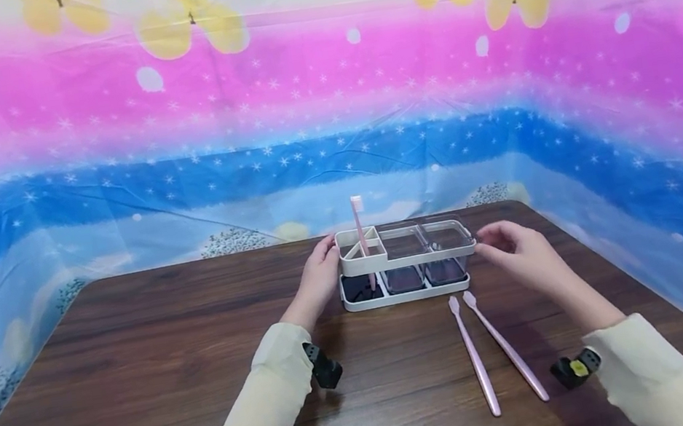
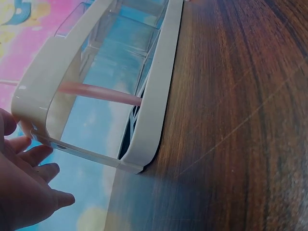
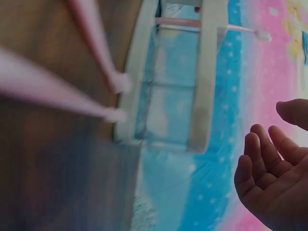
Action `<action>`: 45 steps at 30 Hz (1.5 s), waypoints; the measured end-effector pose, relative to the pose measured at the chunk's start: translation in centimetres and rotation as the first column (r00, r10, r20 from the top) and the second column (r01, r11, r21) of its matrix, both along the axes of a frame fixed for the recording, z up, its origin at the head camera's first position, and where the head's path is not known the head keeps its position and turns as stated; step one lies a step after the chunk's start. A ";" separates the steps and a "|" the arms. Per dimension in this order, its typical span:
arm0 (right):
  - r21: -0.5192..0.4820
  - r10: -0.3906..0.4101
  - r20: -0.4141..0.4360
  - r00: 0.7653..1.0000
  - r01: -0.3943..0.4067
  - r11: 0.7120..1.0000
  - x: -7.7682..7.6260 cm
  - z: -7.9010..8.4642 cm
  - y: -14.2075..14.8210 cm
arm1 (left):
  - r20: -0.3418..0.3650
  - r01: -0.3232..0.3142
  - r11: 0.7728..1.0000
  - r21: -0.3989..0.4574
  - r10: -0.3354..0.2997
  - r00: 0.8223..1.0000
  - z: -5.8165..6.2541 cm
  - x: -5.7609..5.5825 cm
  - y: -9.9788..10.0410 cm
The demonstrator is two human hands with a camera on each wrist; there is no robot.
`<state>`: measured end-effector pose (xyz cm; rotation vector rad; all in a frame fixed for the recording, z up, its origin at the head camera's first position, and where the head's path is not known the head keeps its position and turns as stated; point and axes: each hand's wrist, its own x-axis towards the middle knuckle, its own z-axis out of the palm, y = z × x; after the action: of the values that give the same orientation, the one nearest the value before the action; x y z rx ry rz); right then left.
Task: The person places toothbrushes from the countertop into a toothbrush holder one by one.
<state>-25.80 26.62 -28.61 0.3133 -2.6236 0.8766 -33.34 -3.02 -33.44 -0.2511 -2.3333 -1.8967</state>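
Note:
A white two-tier toothbrush holder point(image 1: 430, 257) with clear cups stands toward the back of the table. One pink toothbrush point(image 1: 357, 221) is upright in its left divided section, head up. My left hand point(image 1: 319, 275) is at the holder's left end, its fingertips right at the upper tier's corner and the other fingers loosely spread, as the left wrist view shows. At the right end, my right hand point(image 1: 519, 249) has relaxed, slightly bent fingers and holds nothing; the right wrist view shows a gap between it and the holder. Two more pink toothbrushes, a left one point(image 1: 476, 362) and a right one point(image 1: 511, 353), lie in front.
The brown wooden table point(image 1: 162, 387) carries the holder and brushes. Behind it and along its sides hangs a pink and blue printed cloth point(image 1: 300, 116). A small black device is strapped at each sleeve cuff.

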 end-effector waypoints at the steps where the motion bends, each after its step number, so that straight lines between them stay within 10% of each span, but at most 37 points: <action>1: 0.010 -0.009 0.011 1.000 0.009 1.000 0.3 -0.4 0.5 | -0.002 -0.002 1.000 -0.004 0.002 1.000 0.0 0.0 -0.1; 20: -0.043 0.033 0.315 0.948 -0.021 0.999 2.9 -5.9 2.0 | -0.010 0.010 1.000 -0.009 -0.010 1.000 -0.1 -0.1 0.0; 45: 0.077 0.055 0.470 0.881 -0.103 0.992 1.5 -7.2 1.2 | -0.019 0.017 1.000 -0.004 -0.017 1.000 -0.2 -0.1 0.0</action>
<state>-24.25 27.80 -35.77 0.2612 -3.1295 0.9463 -33.45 -3.02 -33.61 -0.2896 -2.3299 -1.8891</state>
